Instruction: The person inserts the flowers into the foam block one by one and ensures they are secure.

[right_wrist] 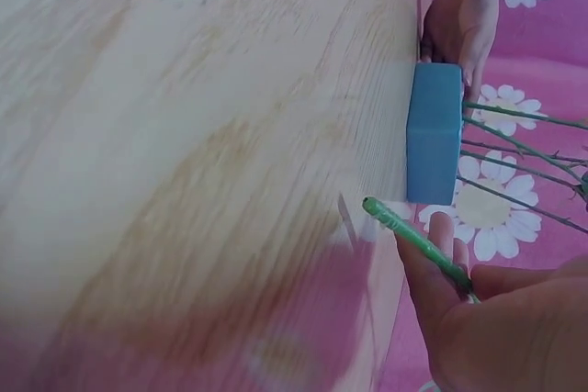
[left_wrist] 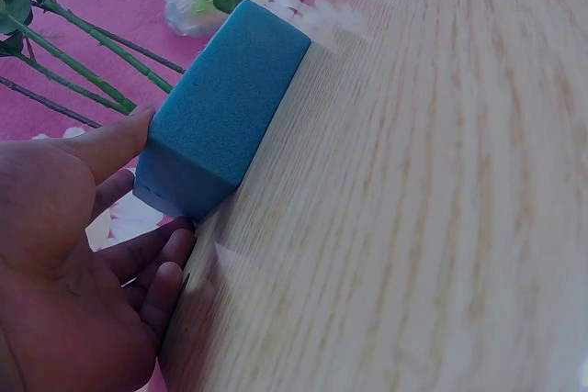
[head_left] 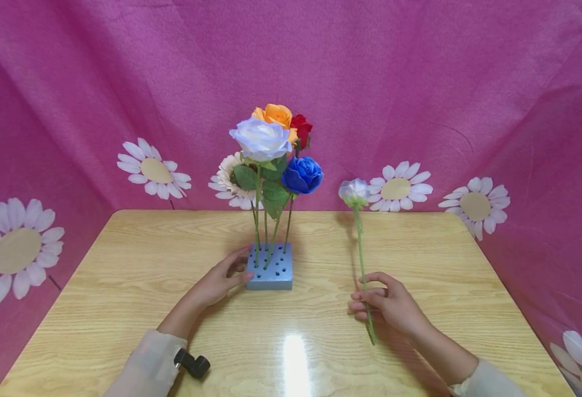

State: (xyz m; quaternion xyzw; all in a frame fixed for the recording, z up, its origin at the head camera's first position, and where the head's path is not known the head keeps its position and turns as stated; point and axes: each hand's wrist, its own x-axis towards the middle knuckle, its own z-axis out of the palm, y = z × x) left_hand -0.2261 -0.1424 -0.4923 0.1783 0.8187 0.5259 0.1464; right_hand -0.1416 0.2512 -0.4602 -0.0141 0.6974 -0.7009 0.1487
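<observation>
A blue foam block (head_left: 269, 281) with holes in its top stands upright on the table. Several artificial flowers rise from it: a pale lavender-white rose (head_left: 261, 139), an orange rose (head_left: 277, 114), a red rose (head_left: 301, 130), a blue rose (head_left: 303, 175) and a cream daisy-like flower (head_left: 228, 173). My left hand (head_left: 224, 280) touches the block's left side with relaxed fingers, the thumb (left_wrist: 119, 141) at its upper edge. To the right, my right hand (head_left: 387, 303) pinches the stem (right_wrist: 409, 234) of a single white rose (head_left: 354, 193), bloom upward, the stem's lower end sticking out below the fingers.
The wooden table (head_left: 182, 237) shows a bright glare near its front. Behind and beside it hangs a pink curtain (head_left: 370, 82) printed with large white daisies. A small black device (head_left: 194, 364) is at the left sleeve.
</observation>
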